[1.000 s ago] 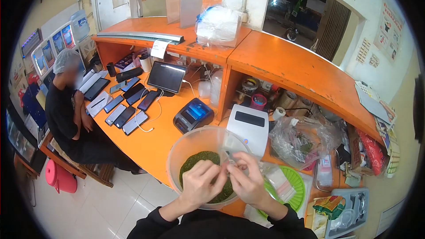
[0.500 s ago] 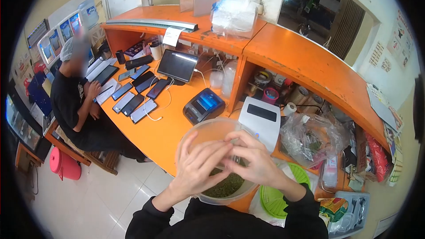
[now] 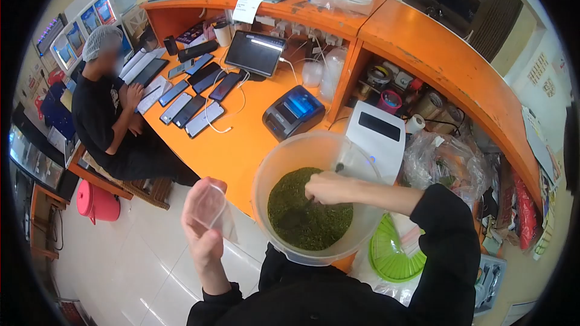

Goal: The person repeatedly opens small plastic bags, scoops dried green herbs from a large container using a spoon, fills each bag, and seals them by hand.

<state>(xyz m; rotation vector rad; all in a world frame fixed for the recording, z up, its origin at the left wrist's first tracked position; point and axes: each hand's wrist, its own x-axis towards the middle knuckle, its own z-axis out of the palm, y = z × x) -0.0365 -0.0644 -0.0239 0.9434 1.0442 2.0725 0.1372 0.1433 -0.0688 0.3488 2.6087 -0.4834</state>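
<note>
A small clear plastic bag (image 3: 225, 217) hangs from my left hand (image 3: 202, 220), its mouth spread by the fingers and thumb. My right hand (image 3: 329, 188) reaches into a translucent plastic tub (image 3: 263, 196) and is closed on what looks like a dark spoon (image 3: 294, 218). The spoon's bowl is sunk in the dry, finely chopped green herb (image 3: 320, 229) that fills the lower part of the tub. Much of the handle is hidden by my right fingers. The bag is to the left of the tub, apart from it.
A green slotted lid (image 3: 396, 259) lies right of the tub. Behind it stand a label printer (image 3: 293, 111), a white device (image 3: 374, 139) and a tablet (image 3: 255, 53). Several phones (image 3: 204, 119) cover the orange counter (image 3: 223, 163). A person (image 3: 99, 108) sits at the left.
My hands were together above the tub, fingers at each other. They have parted: left moved left with the bag spread, right went down into the herb. The view has shifted slightly.
</note>
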